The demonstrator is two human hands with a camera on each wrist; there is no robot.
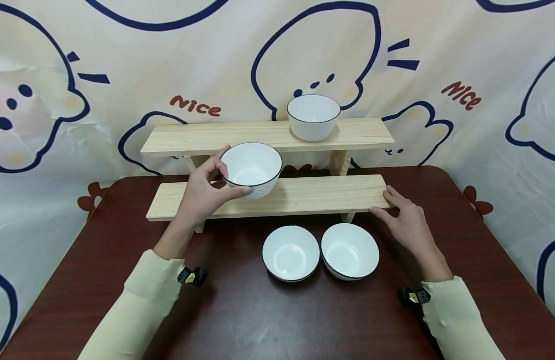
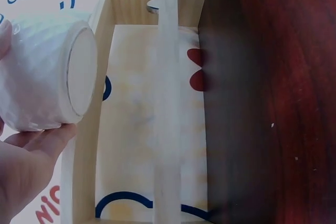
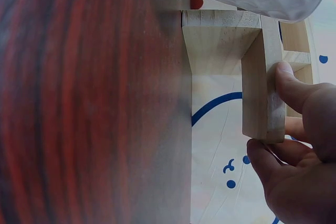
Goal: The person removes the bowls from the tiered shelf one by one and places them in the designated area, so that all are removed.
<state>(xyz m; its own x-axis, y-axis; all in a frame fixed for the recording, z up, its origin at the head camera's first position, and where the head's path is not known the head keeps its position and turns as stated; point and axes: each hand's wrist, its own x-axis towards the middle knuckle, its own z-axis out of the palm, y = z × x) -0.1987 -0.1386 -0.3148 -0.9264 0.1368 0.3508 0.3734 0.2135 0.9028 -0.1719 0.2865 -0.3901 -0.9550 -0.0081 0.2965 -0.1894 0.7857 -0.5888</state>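
Note:
My left hand [image 1: 204,189] grips a white bowl [image 1: 253,165] with a dark rim by its left side, thumb at the front. That bowl overlaps the lower board [image 1: 331,194] of a two-tier wooden shelf in the head view. Its textured wall and pale base [image 2: 82,72] show in the left wrist view, tipped sideways by the camera angle. At the right end of the lower board, my right hand [image 1: 405,220] pinches the wood; in the right wrist view the thumb [image 3: 287,74] lies on one face and fingers curl round the end corner.
Another white bowl [image 1: 313,120] stands on the upper board [image 1: 223,136], right of its middle. Two more bowls, a left one [image 1: 291,253] and a right one [image 1: 350,251], sit side by side on the dark wooden table [image 1: 277,325] before the shelf. A patterned cloth [image 1: 137,70] hangs behind.

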